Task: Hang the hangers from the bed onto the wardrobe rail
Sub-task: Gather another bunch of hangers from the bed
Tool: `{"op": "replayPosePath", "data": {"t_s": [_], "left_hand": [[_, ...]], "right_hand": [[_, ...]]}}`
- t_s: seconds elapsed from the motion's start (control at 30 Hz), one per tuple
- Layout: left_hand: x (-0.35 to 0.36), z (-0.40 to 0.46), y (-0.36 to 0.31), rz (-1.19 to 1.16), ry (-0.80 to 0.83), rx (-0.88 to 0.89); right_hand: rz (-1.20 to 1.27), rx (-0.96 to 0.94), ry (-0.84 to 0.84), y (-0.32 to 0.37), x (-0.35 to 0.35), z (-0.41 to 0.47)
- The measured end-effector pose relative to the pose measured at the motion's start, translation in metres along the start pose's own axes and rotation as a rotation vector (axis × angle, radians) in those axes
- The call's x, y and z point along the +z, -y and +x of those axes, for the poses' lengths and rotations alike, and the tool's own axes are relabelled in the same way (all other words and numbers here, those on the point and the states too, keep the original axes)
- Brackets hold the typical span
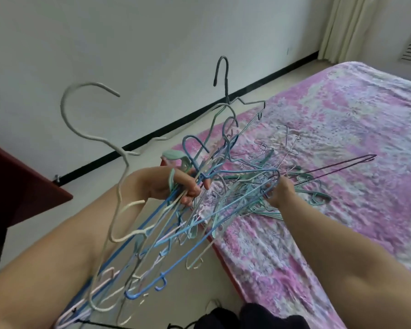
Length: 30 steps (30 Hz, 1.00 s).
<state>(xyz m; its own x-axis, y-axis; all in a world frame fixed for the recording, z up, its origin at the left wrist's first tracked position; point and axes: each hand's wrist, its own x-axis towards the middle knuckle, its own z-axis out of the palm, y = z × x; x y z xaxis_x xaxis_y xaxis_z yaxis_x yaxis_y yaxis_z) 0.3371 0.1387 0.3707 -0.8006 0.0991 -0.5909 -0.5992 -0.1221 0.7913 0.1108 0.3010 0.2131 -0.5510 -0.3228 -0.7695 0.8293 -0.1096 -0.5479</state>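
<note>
A person's left hand (pixel 166 186) grips a thick bundle of wire hangers (pixel 152 224), fingers curled round their necks, with hooks fanning up toward 12 o'clock and the frames trailing down toward 7 o'clock over the pale floor (pixel 214 276). The right hand (pixel 279 193) reaches to 3 o'clock and closes its fingers on a blue hanger (pixel 223 210) at the edge of a tangled pile of hangers (pixel 292 172) lying on the bed (pixel 342 129), which is spread with a pink floral cover. A dark red desk (pixel 22 181) stands at 9 o'clock against the white wall (pixel 152 32).
</note>
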Motion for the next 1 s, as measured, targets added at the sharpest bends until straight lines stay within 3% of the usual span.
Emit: {"op": "replayPosePath", "data": {"t_s": [0.33, 0.5, 0.7, 0.83, 1.0], "left_hand": [[-0.033, -0.039, 0.022, -0.048, 0.054, 0.042], [-0.047, -0.047, 0.026, -0.088, 0.027, 0.054], [-0.059, -0.041, 0.021, -0.185, 0.013, 0.096], [-0.057, -0.032, 0.009, -0.211, 0.028, 0.157], [-0.065, -0.029, -0.007, -0.232, 0.109, 0.254]], "right_hand": [[0.207, 0.112, -0.075, -0.013, -0.009, 0.037], [0.218, -0.078, -0.013, -0.016, 0.000, 0.042], [-0.158, -0.249, 0.008, -0.006, 0.017, 0.026], [-0.415, -0.250, 0.067, -0.019, 0.006, 0.020], [-0.557, -0.159, -0.006, -0.041, -0.029, 0.034]]}}
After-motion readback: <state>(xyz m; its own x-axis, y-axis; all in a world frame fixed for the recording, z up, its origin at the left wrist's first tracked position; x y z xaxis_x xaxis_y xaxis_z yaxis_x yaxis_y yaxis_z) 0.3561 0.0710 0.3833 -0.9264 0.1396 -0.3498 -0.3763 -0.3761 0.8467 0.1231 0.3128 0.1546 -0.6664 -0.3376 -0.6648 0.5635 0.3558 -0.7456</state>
